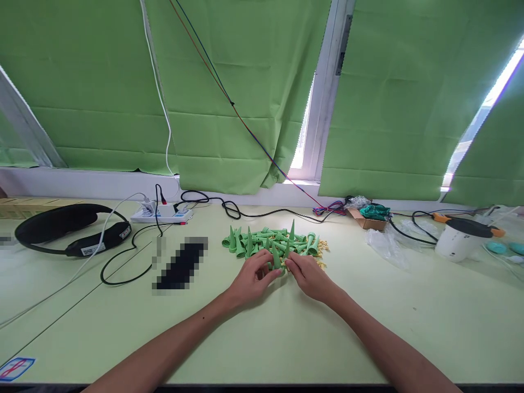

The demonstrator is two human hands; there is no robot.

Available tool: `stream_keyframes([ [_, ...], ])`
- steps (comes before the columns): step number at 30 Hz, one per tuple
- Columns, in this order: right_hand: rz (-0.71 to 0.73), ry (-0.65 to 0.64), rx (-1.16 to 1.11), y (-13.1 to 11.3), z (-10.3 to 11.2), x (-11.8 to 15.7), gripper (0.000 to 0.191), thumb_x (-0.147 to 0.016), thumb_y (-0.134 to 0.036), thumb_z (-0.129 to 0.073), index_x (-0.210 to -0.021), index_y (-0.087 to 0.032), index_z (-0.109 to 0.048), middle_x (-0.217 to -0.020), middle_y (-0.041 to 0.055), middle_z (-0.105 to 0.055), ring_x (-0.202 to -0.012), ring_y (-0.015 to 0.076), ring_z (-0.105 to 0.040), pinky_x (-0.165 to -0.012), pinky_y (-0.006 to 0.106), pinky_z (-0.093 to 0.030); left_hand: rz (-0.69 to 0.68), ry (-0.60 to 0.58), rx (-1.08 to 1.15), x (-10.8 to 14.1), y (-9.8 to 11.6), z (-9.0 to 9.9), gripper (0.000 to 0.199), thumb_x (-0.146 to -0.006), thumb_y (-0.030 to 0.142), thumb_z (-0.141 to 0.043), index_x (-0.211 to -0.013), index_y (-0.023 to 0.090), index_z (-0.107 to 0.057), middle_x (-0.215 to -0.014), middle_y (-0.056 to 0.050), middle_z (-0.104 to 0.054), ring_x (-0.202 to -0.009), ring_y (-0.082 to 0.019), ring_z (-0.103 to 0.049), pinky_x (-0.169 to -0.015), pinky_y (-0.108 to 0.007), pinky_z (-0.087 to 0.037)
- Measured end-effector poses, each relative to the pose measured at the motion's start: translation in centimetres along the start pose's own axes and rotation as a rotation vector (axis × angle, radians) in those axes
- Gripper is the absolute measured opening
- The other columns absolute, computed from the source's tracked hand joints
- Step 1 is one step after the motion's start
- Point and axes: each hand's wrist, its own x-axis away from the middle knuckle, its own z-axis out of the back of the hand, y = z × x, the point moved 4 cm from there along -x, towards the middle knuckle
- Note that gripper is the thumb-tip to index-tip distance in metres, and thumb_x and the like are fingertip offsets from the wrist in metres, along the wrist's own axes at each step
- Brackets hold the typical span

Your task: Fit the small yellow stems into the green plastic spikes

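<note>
Many green cones (pixel 262 238) lie in a pile at the middle of the pale table, some upright and some on their sides. Small yellow pieces (pixel 322 246) show at the pile's right edge. At the near edge of the pile, my left hand (pixel 254 275) curls its fingers around a green cone (pixel 276 258). My right hand (pixel 308 273) is right beside it, thumb and fingers pinched together by the cones; what they hold is too small and hidden to tell.
A black neckband device (pixel 98 240), a power strip (pixel 159 214) with cables and a blurred dark object (pixel 182 266) are on the left. At the right stand a small cardboard box (pixel 365 220), plastic bags (pixel 387 246) and a white container (pixel 462 241).
</note>
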Motion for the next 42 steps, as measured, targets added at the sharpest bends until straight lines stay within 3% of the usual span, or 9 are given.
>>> stream_keyframes([
  [4,-0.015,-0.014,-0.009,0.0,-0.1,0.0,0.033,-0.103,-0.032,-0.032,-0.073,-0.021,-0.038,-0.064,-0.0027,-0.049,-0.055,0.0122,-0.040,-0.056,0.025,-0.028,-0.030,0.007,-0.027,0.0,0.0,0.0,0.023,-0.091,0.038,-0.057,-0.081,0.017,-0.061,-0.092,-0.003,-0.048,-0.063,-0.009,-0.045,-0.049,-0.021,-0.039],
  [7,-0.009,-0.001,-0.010,-0.1,0.0,0.0,0.031,-0.103,-0.032,-0.033,-0.074,-0.021,-0.039,-0.065,-0.0027,-0.050,-0.056,0.0121,-0.041,-0.056,0.025,-0.028,-0.046,0.049,-0.044,0.1,-0.1,0.1,0.020,-0.093,0.035,-0.054,-0.099,0.021,-0.067,-0.100,-0.004,-0.050,-0.064,-0.009,-0.049,-0.051,-0.022,-0.044],
  [14,0.014,0.037,0.002,-0.3,-0.1,0.0,0.029,-0.103,-0.030,-0.035,-0.077,-0.021,-0.044,-0.065,-0.0022,-0.050,-0.057,0.0128,-0.044,-0.057,0.025,-0.030,-0.007,0.156,-0.061,0.0,-0.4,0.3,0.024,-0.093,0.035,-0.053,-0.114,0.026,-0.061,-0.106,-0.005,-0.053,-0.069,-0.012,-0.053,-0.054,-0.023,-0.046],
  [19,0.049,0.096,0.008,-0.3,0.1,-0.1,0.026,-0.102,-0.028,-0.036,-0.080,-0.021,-0.048,-0.068,-0.0002,-0.053,-0.061,0.0142,-0.047,-0.059,0.026,-0.033,0.042,0.194,-0.060,-0.2,-0.9,0.4,0.016,-0.094,0.035,-0.051,-0.091,0.019,-0.053,-0.085,-0.001,-0.054,-0.066,-0.012,-0.049,-0.055,-0.022,-0.041],
  [23,0.090,0.128,-0.001,-0.3,0.2,-0.1,0.024,-0.102,-0.027,-0.037,-0.084,-0.020,-0.052,-0.071,0.0011,-0.056,-0.062,0.0147,-0.048,-0.060,0.026,-0.035,0.035,0.132,-0.086,-0.4,-0.8,0.2,0.035,-0.098,0.038,-0.042,-0.071,0.017,-0.049,-0.069,0.001,-0.046,-0.062,-0.012,-0.043,-0.056,-0.024,-0.035],
  [29,0.101,0.141,0.001,-0.2,0.1,-0.1,0.021,-0.101,-0.026,-0.042,-0.091,-0.020,-0.059,-0.076,0.0027,-0.061,-0.067,0.0154,-0.054,-0.063,0.026,-0.038,0.060,0.120,-0.042,-0.4,-0.4,0.4,0.044,-0.101,0.042,-0.032,-0.068,0.017,-0.048,-0.063,0.002,-0.046,-0.061,-0.013,-0.044,-0.060,-0.027,-0.035],
  [42,0.078,0.151,0.005,0.0,0.2,0.0,0.013,-0.097,-0.024,-0.051,-0.092,-0.019,-0.062,-0.078,0.0033,-0.065,-0.069,0.0158,-0.059,-0.062,0.026,-0.041,0.200,0.013,0.098,-0.2,-1.5,-0.4,0.039,-0.089,0.047,-0.058,-0.067,0.019,-0.041,-0.060,0.004,-0.048,-0.055,-0.010,-0.044,-0.050,-0.023,-0.031],
])
